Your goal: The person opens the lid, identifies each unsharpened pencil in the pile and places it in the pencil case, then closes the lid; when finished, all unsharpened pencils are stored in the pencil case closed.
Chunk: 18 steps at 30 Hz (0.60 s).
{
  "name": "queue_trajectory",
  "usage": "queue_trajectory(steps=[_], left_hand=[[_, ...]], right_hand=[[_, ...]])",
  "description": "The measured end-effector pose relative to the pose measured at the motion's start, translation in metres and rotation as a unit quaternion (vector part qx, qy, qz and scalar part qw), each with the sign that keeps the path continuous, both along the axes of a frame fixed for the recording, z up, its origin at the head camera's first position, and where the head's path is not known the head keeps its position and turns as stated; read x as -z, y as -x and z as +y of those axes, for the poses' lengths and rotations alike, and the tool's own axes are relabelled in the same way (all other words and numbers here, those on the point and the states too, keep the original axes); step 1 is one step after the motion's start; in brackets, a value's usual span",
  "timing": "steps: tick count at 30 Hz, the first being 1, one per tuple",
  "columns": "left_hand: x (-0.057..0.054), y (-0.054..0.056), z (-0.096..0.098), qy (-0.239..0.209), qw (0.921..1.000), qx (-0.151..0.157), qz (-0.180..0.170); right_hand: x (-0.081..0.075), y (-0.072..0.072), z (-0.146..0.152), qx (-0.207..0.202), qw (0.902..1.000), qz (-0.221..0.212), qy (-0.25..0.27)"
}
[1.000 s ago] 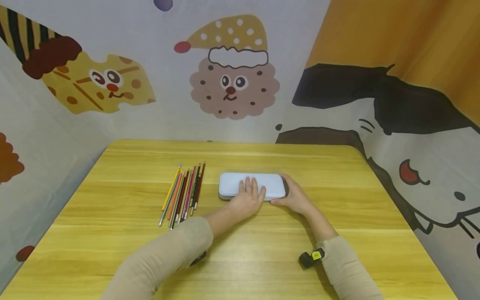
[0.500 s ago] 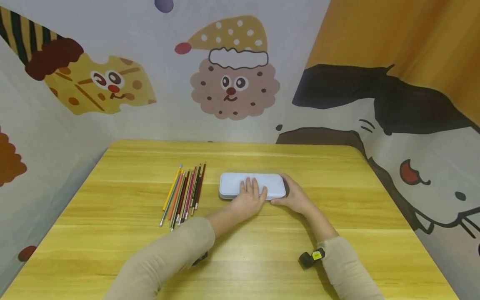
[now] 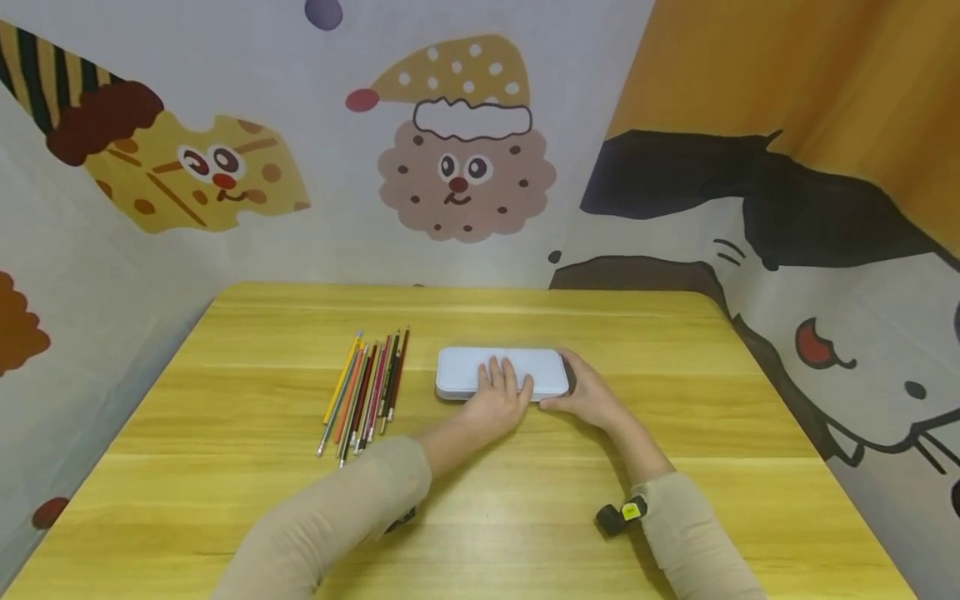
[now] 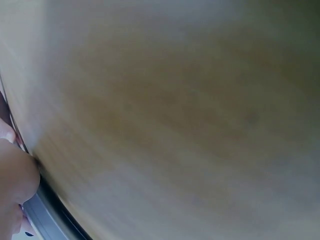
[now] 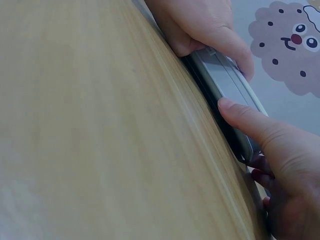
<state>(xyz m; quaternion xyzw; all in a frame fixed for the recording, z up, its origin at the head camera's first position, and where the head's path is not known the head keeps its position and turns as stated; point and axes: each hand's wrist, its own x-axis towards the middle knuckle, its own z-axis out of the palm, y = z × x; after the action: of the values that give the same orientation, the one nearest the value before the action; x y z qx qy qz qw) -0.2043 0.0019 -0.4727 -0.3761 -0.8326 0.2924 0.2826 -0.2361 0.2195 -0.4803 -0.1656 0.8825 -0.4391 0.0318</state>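
Note:
A flat white pencil case (image 3: pixel 459 368) with rounded corners lies closed on the table, its long side running left to right. My left hand (image 3: pixel 497 408) rests on its lid near the front edge, fingers stretched and slightly spread. Around the case's right end my right hand (image 3: pixel 591 397) holds on; in the right wrist view its thumb (image 5: pixel 245 119) presses the near side wall, while the other fingers are partly hidden behind the end. The left wrist view catches only part of the left hand (image 4: pixel 17 175) beside the case's grey side (image 4: pixel 50 215).
Left of the case lies a loose bundle of several pencils (image 3: pixel 367 392) in mixed colours, roughly side by side. The wooden table (image 3: pixel 660 350) meets a cartoon-printed cloth (image 3: pixel 337 250) at its back edge. Dark wrist cameras (image 3: pixel 611 519) sit under the sleeves.

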Motion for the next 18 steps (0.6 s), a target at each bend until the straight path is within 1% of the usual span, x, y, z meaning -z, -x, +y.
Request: queue_trajectory(steps=[5, 10, 18], left_hand=[[-0.0004, -0.0008, 0.0002, 0.006, 1.0000, -0.006, 0.005], [0.0000, -0.0023, 0.0002, 0.013, 0.9997, -0.017, 0.013], [0.0023, 0.0000, 0.0000, 0.003, 0.9998, -0.005, 0.020]], right_hand=[[-0.0005, -0.0005, -0.0008, 0.003, 1.0000, -0.007, 0.000], [0.0003, -0.0010, -0.0010, 0.003, 1.0000, -0.005, -0.006], [0.0002, -0.0009, -0.0006, 0.002, 1.0000, -0.006, 0.003]])
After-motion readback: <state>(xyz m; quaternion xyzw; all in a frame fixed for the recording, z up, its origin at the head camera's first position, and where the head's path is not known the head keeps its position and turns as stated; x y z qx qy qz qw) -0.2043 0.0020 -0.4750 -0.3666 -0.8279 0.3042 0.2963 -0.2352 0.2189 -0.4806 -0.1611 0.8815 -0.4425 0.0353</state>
